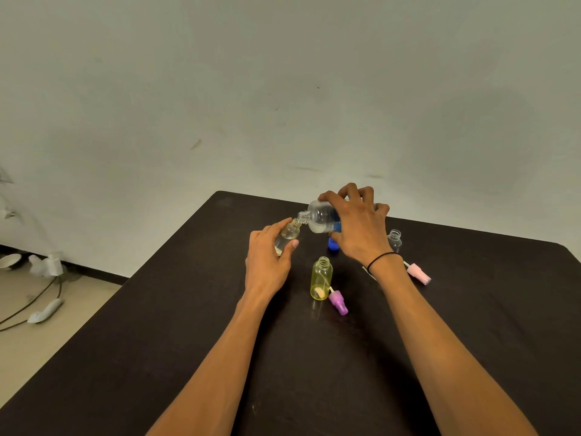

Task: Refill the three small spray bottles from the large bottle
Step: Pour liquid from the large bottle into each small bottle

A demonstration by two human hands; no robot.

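Observation:
My right hand (358, 225) grips the large clear bottle (319, 215) with a blue label, tipped on its side, its open neck touching the mouth of a small clear spray bottle (287, 236). My left hand (267, 259) holds that small bottle tilted toward the large one. A yellow small bottle (320, 278) stands uncapped nearer to me, with a purple spray top (339, 303) lying beside it. Another small clear bottle (395, 239) stands uncapped to the right, and a pink spray top (418, 273) lies near it. A blue cap (332, 244) sits under my right hand.
Everything rests on a dark table (188, 341) whose far edge meets a pale wall. Off the left edge, the floor holds white objects (47, 265) and black cables (31, 303).

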